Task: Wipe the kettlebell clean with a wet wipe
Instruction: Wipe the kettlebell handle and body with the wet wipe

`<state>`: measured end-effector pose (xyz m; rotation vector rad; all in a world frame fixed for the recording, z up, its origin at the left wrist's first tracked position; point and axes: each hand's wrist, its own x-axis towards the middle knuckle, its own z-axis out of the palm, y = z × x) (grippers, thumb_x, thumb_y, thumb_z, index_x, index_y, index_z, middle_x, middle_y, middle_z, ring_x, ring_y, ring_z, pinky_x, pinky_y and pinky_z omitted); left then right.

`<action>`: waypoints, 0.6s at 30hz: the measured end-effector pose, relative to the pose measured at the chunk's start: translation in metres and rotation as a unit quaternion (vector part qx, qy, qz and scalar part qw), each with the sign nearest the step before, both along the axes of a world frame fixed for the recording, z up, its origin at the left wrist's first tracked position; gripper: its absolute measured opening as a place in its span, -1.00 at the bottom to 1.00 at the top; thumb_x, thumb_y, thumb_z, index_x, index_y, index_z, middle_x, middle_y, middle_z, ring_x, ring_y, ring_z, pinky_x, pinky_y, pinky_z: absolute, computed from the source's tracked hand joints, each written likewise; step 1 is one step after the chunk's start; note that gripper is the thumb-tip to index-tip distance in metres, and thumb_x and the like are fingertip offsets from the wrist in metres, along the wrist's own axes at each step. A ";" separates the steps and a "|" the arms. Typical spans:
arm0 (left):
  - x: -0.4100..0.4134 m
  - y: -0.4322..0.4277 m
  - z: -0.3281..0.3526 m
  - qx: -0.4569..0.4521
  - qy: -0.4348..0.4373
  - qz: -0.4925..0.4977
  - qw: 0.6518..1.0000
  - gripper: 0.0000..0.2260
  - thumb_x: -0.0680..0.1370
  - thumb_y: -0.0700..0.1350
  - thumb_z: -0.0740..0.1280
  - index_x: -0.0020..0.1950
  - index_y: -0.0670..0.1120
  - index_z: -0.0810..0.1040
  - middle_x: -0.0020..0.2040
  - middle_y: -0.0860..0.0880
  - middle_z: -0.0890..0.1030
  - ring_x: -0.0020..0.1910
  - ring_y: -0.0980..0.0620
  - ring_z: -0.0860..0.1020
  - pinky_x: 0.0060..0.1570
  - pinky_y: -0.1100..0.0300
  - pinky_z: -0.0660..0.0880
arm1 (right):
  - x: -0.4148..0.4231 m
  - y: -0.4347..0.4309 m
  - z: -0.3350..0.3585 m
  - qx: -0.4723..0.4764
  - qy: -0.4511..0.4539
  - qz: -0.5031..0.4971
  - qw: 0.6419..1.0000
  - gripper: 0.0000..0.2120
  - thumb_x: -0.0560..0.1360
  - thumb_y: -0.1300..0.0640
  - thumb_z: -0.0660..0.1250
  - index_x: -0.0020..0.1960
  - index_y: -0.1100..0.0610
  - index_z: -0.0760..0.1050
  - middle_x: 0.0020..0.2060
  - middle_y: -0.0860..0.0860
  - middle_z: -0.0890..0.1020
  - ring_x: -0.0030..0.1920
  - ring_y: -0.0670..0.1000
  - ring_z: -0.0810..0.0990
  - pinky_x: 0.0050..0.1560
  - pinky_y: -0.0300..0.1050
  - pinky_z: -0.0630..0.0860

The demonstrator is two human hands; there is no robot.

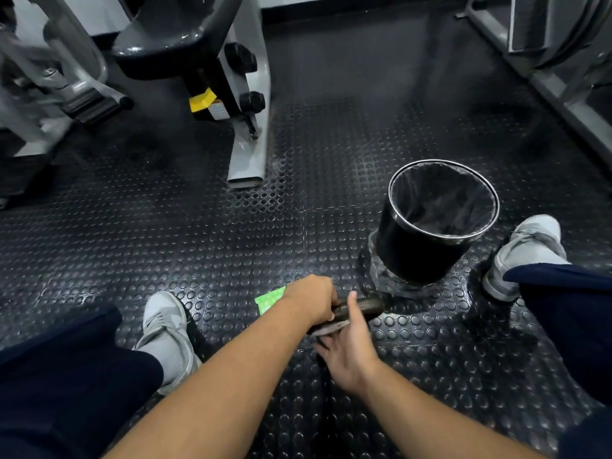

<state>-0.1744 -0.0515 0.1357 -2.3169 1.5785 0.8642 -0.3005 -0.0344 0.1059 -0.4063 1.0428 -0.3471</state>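
One black bin [397, 246], black liner inside; contents not discernible. One green packet [270, 299] on the floor, print unreadable. Kettlebell [367, 308] low between two grey shoes [165, 323], near the bin. Left hand [311, 301] clamped over its handle. Right hand [347, 346] holds it from below, thumb across; fingers partly hidden.

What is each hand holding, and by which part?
The left hand grips the kettlebell by its handle; the right hand pinches a wet wipe around that same handle.
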 end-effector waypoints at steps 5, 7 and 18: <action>0.000 0.002 -0.001 -0.010 0.013 0.008 1.000 -0.69 0.51 -0.01 0.51 0.24 0.19 0.68 0.13 0.10 0.69 0.15 -0.03 0.63 0.10 0.08 0.59 | -0.013 -0.038 -0.010 0.028 0.028 -0.141 0.989 -0.14 0.46 -0.52 0.18 0.37 0.20 0.47 0.12 0.24 0.70 0.13 0.27 0.69 0.28 0.22 0.54; -0.001 0.002 -0.002 -0.011 0.012 0.009 1.000 -0.68 0.51 -0.01 0.51 0.25 0.19 0.67 0.14 0.10 0.70 0.15 -0.02 0.64 0.13 0.06 0.60 | -0.011 -0.047 -0.011 0.034 0.038 -0.188 0.981 -0.16 0.46 -0.51 0.20 0.39 0.17 0.45 0.15 0.24 0.67 0.13 0.28 0.67 0.18 0.19 0.59; -0.002 0.001 0.004 -0.010 0.000 -0.014 1.000 -0.76 0.52 -0.05 0.47 0.18 0.14 0.70 -0.01 0.07 0.68 0.10 -0.04 0.64 -0.08 0.12 0.53 | -0.008 -0.020 0.003 -0.004 0.029 -0.007 1.000 -0.20 0.51 -0.49 0.08 0.31 0.17 0.54 0.07 0.18 0.73 0.17 0.20 0.68 0.31 0.12 0.50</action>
